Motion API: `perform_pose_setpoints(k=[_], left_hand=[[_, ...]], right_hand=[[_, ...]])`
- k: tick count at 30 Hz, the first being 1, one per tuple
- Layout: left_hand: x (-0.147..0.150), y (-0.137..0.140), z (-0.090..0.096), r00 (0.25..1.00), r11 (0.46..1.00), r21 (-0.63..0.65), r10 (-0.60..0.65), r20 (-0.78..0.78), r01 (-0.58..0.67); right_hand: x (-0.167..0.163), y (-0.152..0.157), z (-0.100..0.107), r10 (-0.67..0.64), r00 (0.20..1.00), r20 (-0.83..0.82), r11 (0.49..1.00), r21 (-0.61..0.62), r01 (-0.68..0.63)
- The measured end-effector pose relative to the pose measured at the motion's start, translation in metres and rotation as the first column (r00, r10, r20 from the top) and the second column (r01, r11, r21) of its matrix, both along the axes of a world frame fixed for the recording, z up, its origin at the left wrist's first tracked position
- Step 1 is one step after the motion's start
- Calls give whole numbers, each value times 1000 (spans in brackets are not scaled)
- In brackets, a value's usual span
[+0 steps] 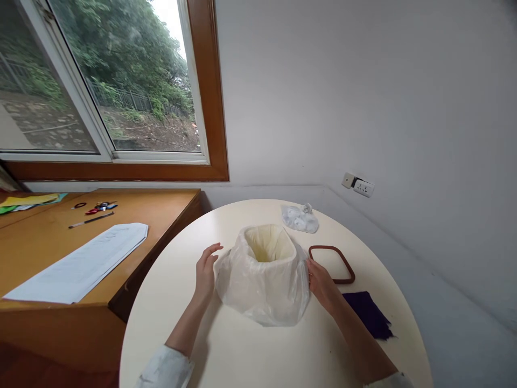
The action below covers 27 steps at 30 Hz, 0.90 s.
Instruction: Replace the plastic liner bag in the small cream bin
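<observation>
A trash can stands upright on the round table, lined with a translucent white trash bag [264,291]. The bag's mouth is folded out over the rim and hangs loosely down the outside, hiding the can's walls. Just left of it is my left hand [205,269], its fingers apart and bent toward the bag, with nothing held. On the opposite side, my right hand [321,277] has its fingers closed at the bag's right edge; the fingertips are partly hidden. Beyond that hand a reddish-brown rounded-square ring [349,269] lies flat on the table.
A dark purple cloth [369,312] lies beside my right forearm. Toward the back of the white round table [161,307] is a crumpled clear plastic bag [299,218]. The wooden desk [169,207] at left holds papers [84,264], a pen [91,220] and small items. A wall stands behind.
</observation>
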State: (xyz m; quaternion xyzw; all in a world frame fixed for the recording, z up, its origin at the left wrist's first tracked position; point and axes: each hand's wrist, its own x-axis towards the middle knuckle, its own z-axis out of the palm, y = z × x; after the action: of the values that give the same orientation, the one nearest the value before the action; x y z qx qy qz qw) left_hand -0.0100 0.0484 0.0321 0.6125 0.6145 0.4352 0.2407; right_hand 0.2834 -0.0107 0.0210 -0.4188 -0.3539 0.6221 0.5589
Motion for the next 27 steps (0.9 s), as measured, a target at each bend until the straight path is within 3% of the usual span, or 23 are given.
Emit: perform_pose_setpoints(k=[2, 4, 10, 16, 27], left_hand=[[-3, 5, -5, 977, 983, -118, 121, -176, -143], [-3, 7, -10, 953, 966, -167, 149, -262, -197], [-3, 2, -19, 920, 965, -242, -1, -391, -102], [-7, 3, -13, 961, 963, -267, -95, -260, 23], [-10, 6, -12, 997, 985, -169, -14, 71, 26]], right_hand=[[0, 0, 1, 2, 1000, 4, 1000, 26, -2], [1, 0, -1, 9, 1000, 19, 1000, 30, -9], [6, 4, -14, -38, 999, -11, 999, 13, 39], [6, 6, -10, -153, 985, -74, 988, -27, 152], [25, 1, -4, -142, 966, -215, 990, -11, 143]])
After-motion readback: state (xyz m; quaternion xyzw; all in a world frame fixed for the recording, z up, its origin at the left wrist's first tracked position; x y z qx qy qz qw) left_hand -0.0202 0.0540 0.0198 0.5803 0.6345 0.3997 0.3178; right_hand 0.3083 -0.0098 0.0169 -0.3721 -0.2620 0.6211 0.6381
